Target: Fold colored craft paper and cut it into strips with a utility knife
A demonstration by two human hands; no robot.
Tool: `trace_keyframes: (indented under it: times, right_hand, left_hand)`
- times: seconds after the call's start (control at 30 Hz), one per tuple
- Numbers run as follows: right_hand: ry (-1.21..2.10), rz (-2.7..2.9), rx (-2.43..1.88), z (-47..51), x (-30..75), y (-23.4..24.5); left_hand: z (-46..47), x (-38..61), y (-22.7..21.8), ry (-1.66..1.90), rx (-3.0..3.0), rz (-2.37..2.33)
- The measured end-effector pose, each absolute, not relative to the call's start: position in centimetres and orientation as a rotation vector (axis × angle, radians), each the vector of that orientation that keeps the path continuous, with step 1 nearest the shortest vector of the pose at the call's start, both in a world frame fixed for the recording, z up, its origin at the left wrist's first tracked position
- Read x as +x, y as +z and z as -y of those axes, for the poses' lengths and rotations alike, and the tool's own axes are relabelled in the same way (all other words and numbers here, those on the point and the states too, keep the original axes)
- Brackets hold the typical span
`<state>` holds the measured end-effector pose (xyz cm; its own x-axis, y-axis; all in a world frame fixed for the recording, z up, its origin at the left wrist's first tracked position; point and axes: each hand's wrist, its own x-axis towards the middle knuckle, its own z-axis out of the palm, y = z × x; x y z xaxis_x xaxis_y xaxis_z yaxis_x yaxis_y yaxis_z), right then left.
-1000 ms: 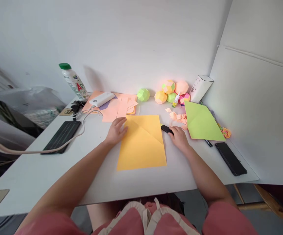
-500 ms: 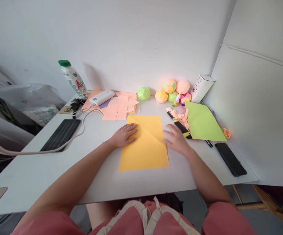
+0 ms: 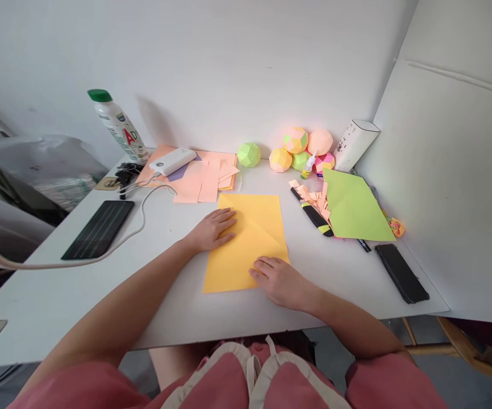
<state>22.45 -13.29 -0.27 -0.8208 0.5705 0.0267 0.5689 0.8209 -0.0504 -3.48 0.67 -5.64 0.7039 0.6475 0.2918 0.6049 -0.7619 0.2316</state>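
Observation:
A sheet of orange-yellow paper point(image 3: 246, 227) with a diagonal crease lies flat on the white table in front of me. My left hand point(image 3: 214, 229) rests palm down over its left edge, fingers stretched out and slightly spread. Over the lower right corner lies my right hand point(image 3: 282, 281), its fingers loosely bent and the fingertips on the sheet. That corner is hidden under the hand. I see nothing else in either hand.
Right of the sheet lie a utility knife point(image 3: 316, 218), peach paper scraps point(image 3: 314, 197), green paper point(image 3: 357, 207) and a black case point(image 3: 401, 272). Several paper balls point(image 3: 296, 140) sit by the wall. At left are peach sheets point(image 3: 201, 180), a power bank point(image 3: 172, 162), a phone point(image 3: 99, 229) and a bottle point(image 3: 120, 128).
My right hand has come from beside the sheet's right edge down and inward onto its lower right corner. My left hand stays on the left edge. The view has shifted slightly.

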Motion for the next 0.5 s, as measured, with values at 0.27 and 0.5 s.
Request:
trace_keyframes:
  times: [0.27, 0.5]
  right_hand:
    - [0.028, 2.858, -0.930, 12.4, 22.5, -1.1]
    - [0.450, 2.557, -1.254, 10.2, 24.9, -0.4]
  left_hand:
    - [0.2, -2.7, -4.4, 0.611, 2.796, -0.984]
    - [3.4, -3.4, -0.8, 0.245, 2.284, -0.847]
